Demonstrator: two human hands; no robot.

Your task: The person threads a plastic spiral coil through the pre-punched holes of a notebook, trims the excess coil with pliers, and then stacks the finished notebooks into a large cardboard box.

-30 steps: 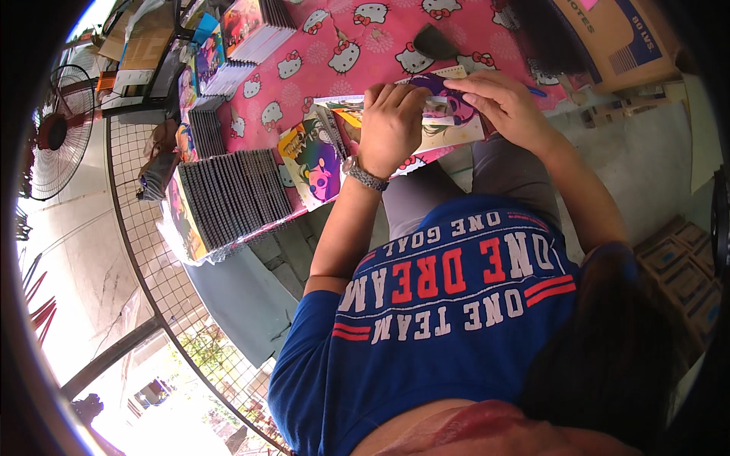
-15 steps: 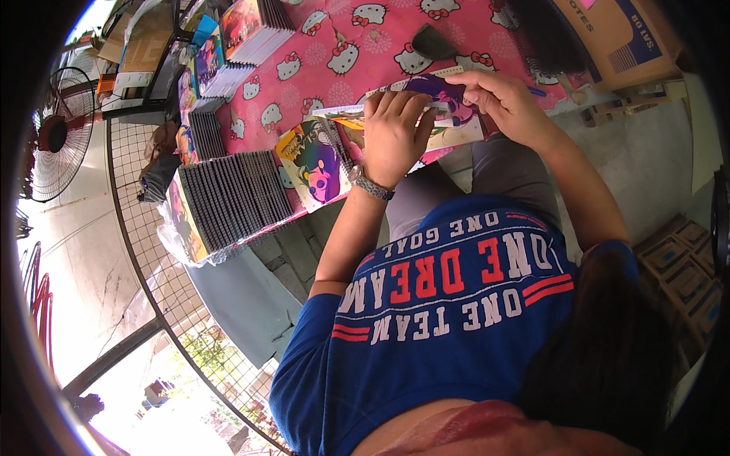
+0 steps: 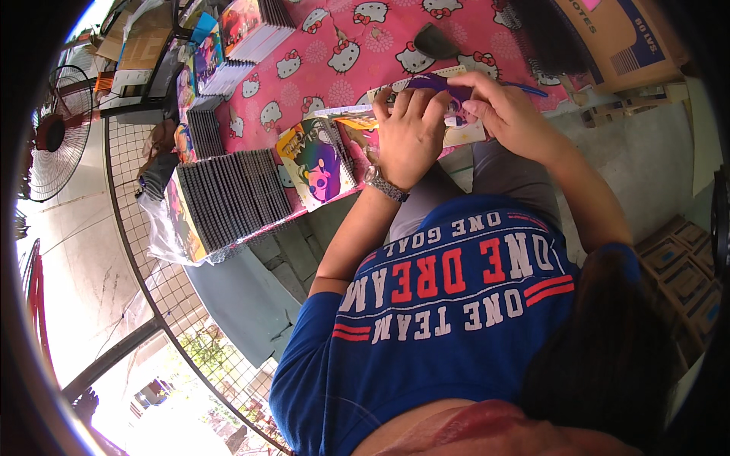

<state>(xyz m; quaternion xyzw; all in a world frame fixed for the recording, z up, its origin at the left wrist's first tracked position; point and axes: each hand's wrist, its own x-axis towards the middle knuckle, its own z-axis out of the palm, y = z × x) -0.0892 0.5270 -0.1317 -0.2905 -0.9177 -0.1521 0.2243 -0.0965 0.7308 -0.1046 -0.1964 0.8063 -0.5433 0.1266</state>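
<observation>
Both hands are at a notebook cover [image 3: 465, 137] with purple and cream artwork and a row of punched holes along its far edge. My left hand [image 3: 414, 137], a watch on its wrist, curls its fingers over a raised, pale-edged part of the notebook [image 3: 350, 114]. At the right edge, my right hand [image 3: 513, 118] has its thumb and forefinger bent closed on the cover; the fingertips are partly hidden. Just left lies a spiral notebook [image 3: 310, 163] with a similar purple picture.
Stacked spiral notebooks [image 3: 232, 201] line the table's left edge, with more piles [image 3: 258, 34] behind. A dark grey wedge-shaped piece [image 3: 436, 41] and a blue pen [image 3: 525, 89] lie on the pink patterned tablecloth [image 3: 304, 76]. Black spiral bindings [image 3: 551, 42] and a cardboard box [image 3: 623, 38] stand far right.
My left hand has slid right along the notebook, closer to my right hand. My right hand's fingers have curled in, and more of the blue pen shows behind it.
</observation>
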